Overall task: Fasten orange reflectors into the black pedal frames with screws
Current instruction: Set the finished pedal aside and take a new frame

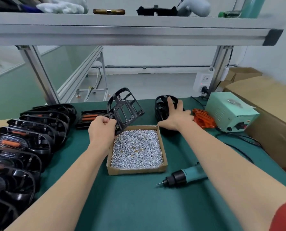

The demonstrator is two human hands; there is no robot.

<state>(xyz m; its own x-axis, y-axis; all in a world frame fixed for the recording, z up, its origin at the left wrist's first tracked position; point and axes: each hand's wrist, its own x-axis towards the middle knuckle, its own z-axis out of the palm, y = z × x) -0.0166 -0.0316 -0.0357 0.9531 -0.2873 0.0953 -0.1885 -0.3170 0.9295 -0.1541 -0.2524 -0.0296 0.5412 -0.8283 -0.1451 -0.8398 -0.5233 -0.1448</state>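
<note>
My left hand [102, 129] grips the lower corner of a black pedal frame [124, 109], held tilted up above the far edge of a cardboard box of small silver screws [136, 147]. My right hand [177, 116] rests with spread fingers on a stack of black pedal frames [162, 105] at the back of the green mat. A pile of orange reflectors [204, 118] lies just right of that hand. A teal electric screwdriver [185, 176] lies on the mat right of the box, tip pointing left.
Pedal frames fitted with orange reflectors [23, 139] are stacked in a row along the left. One more [90, 117] lies behind my left hand. A pale green power supply [230, 112] with cables stands at the back right, beside cardboard boxes [264, 100]. An aluminium shelf [130, 30] hangs overhead.
</note>
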